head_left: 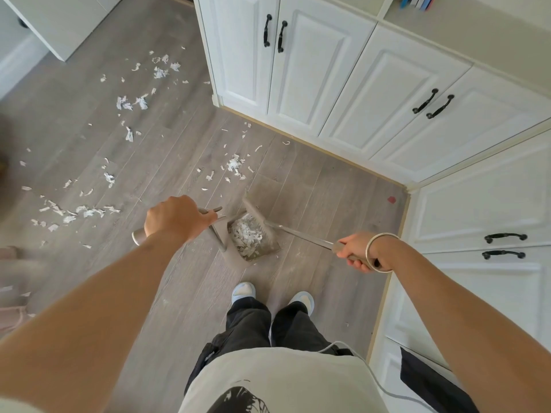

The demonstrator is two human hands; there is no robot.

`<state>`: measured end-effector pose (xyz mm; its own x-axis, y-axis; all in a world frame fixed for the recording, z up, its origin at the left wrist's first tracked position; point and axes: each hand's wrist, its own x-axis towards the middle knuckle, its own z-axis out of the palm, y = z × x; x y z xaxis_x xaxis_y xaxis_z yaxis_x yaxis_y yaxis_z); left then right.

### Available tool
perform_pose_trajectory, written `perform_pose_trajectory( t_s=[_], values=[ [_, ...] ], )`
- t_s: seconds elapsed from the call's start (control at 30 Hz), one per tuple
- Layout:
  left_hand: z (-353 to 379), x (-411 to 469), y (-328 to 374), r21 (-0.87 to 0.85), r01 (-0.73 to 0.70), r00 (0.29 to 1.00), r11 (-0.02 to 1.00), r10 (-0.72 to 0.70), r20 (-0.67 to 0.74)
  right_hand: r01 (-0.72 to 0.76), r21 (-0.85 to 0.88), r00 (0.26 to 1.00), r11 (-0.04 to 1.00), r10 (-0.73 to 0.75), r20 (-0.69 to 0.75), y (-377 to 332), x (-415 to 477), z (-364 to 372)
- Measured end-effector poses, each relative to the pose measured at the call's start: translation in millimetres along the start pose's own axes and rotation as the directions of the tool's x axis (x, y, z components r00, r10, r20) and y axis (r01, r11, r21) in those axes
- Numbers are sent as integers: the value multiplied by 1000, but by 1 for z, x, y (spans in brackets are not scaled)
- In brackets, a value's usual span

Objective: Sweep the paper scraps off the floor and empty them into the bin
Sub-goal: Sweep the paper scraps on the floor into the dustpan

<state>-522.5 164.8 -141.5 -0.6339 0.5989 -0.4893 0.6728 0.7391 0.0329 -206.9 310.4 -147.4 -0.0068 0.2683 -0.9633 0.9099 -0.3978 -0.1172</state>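
Observation:
My left hand (174, 217) grips the grey upright handle (138, 236) of a long-handled dustpan (258, 248) that stands on the floor in front of my feet. White paper scraps (247, 234) lie piled inside the pan. My right hand (359, 251) grips the grey handle of a broom (298, 232), whose head sits at the pan's mouth. Loose scraps (235, 165) lie just beyond the pan. More scraps (131, 102) trail across the grey wood floor to the far left. No bin shows in this view.
White cabinets (313, 70) with black handles line the back and right side, meeting at a corner near a small red mark (391, 199) on the floor. A white furniture piece (59, 25) stands at the upper left. My feet (244, 292) are just behind the pan.

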Motion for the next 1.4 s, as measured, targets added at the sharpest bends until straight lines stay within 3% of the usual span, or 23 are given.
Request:
perform_pose_trajectory(
  t_s=[0.23, 0.6, 0.97, 1.4],
  values=[
    [1, -4, 0, 11, -7, 1000, 1000, 7, 2, -32, -38, 999, 999, 31, -36, 15, 11, 15],
    [-1, -6, 2, -7, -7, 1000, 1000, 7, 6, -64, 43, 995, 997, 61, 79, 38, -7, 10],
    [-1, -11, -2, -26, -35, 999, 999, 34, -12, -81, 41, 996, 996, 81, -19, 67, -34, 13],
    [-8, -42, -35, -240, 24, 997, 971, -40, -64, -101, 178, 984, 979, 125, -128, 111, -56, 38]
  ],
)
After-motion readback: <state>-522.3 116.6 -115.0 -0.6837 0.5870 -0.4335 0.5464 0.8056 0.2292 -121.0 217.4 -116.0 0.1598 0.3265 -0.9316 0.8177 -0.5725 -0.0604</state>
